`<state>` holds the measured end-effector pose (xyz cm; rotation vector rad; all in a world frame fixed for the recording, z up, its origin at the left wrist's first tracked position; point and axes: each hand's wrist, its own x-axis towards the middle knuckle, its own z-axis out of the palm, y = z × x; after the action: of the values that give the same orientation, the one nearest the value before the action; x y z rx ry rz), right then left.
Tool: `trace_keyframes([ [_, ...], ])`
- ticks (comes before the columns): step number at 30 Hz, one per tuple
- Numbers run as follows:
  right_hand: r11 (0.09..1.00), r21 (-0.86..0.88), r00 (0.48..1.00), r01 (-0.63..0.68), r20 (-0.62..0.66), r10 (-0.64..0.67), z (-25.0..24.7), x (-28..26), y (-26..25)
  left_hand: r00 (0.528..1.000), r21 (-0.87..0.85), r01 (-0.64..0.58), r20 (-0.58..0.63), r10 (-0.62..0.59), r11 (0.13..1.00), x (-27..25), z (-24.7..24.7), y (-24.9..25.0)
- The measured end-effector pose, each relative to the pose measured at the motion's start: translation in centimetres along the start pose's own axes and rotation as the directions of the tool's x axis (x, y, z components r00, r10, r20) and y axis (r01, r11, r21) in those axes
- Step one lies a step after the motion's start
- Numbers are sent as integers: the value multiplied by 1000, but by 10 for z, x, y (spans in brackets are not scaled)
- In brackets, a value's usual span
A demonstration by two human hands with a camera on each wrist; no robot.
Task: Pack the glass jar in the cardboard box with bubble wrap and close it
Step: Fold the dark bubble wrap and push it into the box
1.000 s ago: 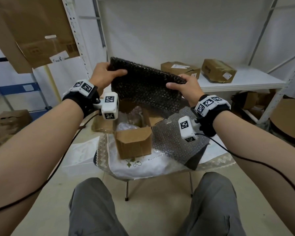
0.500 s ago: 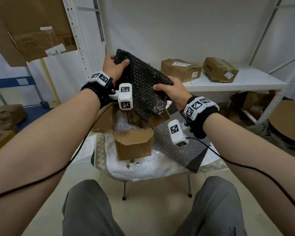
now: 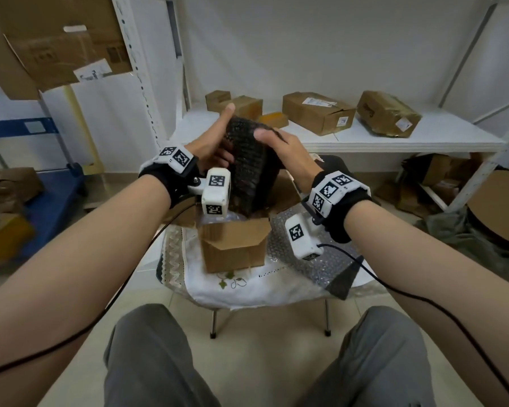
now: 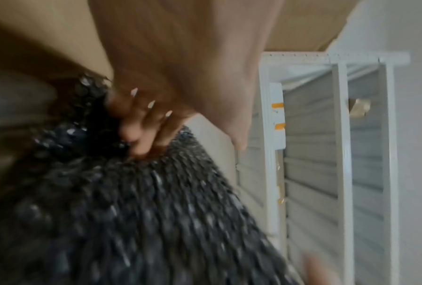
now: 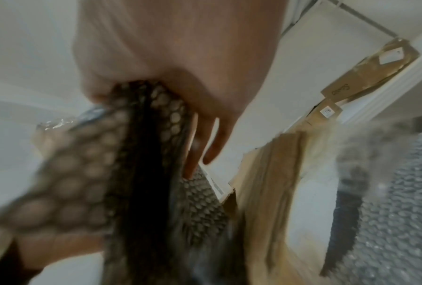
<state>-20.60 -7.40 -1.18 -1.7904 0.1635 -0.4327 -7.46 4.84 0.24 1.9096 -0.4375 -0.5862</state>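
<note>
A: From the head view, we hold the dark bubble wrap [image 3: 249,160] folded over, with its long side hanging straight down. Its lower end is just above the open cardboard box [image 3: 232,245], perhaps already inside. Our left hand [image 3: 210,143] grips the left side and our right hand [image 3: 279,148] pinches the top right. Both are equally near the box.

B: Where is the glass jar?

A: Something clear shines inside the box [image 3: 218,220], under the wrap. We think it is the jar, already wrapped. The box stands on a small table [image 3: 247,289], with another bubble sheet [image 3: 321,259] just beside it on the right. The upright flaps stand close to the way down.

B: And the left wrist view?

A: It is blurred, but our fingers [image 4: 141,123] curl into the wrap [image 4: 131,212].

B: The right wrist view?

A: The wrap [image 5: 141,154] passes through the hand; the fingers [image 5: 205,138] look rather straight along it.
</note>
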Motion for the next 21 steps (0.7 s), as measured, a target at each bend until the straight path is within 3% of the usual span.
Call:
trace_keyframes([
  [2, 981, 133, 988, -138, 94, 126, 0, 2, 0, 989, -48, 35, 145, -27, 998, -6, 0, 7],
  [5, 930, 257, 965, -262, 93, 246, 0, 7, 4, 966, -17, 35, 256, -30, 999, -12, 0, 13],
  [8, 940, 146, 950, -310, 21, 310, 7, 8, 1, 946, 31, 29, 323, -38, 999, -11, -1, 15],
  [16, 908, 64, 909, -415, -14, 417, 15, 14, 16, 954, 10, 123, 274, -121, 992, -6, 8, -7],
  [21, 933, -119, 940, -340, -74, 333, 8, 20, 23, 971, -88, 90, 229, -68, 992, -4, 21, -14],
])
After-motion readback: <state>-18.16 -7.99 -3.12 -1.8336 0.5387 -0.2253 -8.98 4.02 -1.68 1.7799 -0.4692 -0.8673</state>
